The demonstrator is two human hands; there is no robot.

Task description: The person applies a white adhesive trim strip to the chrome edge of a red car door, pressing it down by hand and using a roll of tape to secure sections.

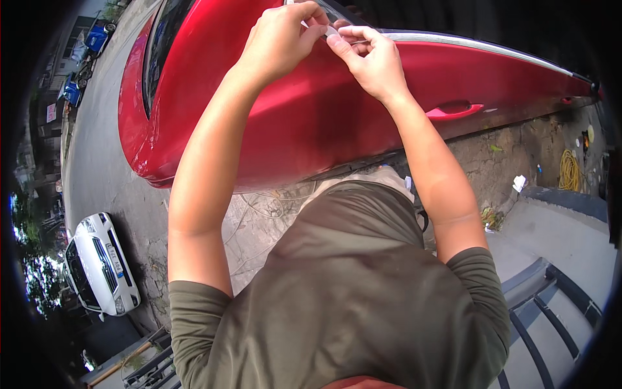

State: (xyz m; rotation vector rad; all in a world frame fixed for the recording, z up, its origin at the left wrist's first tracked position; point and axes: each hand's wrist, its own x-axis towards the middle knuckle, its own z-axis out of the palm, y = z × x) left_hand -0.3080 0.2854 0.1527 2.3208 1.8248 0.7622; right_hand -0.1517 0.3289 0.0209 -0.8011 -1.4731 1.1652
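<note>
Both my hands are raised together over the side of a red car (301, 131), close to the base of its window glass. A small pale strip (332, 31), perhaps tape, shows between the fingertips. My left hand (286, 36) pinches at its left side, thumb against the bent forefinger. On the other side my right hand (371, 61) holds it between thumb and fingers. The fingers hide most of the strip. A whitish, silvery band (466, 44) runs along the lower window edge, to the right of my right hand. Below that band sits the red door handle (454, 111).
Thin pale cords (265, 206) lie on the concrete by my feet. A yellow coiled rope or hose (569, 170) lies at the right. Dark metal railings (559, 321) stand at lower right. A white car (102, 265) is parked on the left, near the paved road (99, 160).
</note>
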